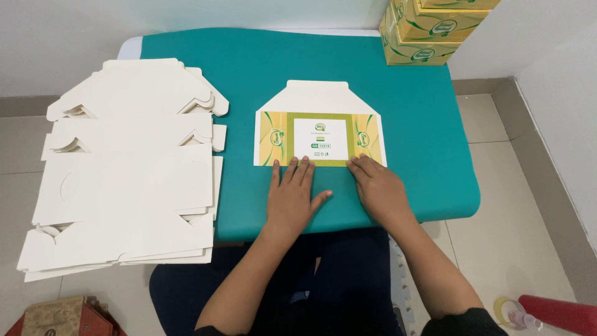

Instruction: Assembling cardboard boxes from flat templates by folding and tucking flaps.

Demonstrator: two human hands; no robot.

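I see the folded yellow-and-green carton blank [320,132] lying flat on the teal table [423,124]. My left hand [291,198] rests palm-down, fingers spread, fingertips touching the blank's near edge. My right hand [379,186] lies flat beside it, fingers together, gripping nothing. A stack of white carton blanks [124,180] lies left; assembled yellow boxes [429,28] stand at the far right corner.

Teal-covered table [410,124] against white wall [186,18]. Beige tiled floor [516,211], grey skirting [25,104] along the wall base. Even, soft light; faint shadows only.
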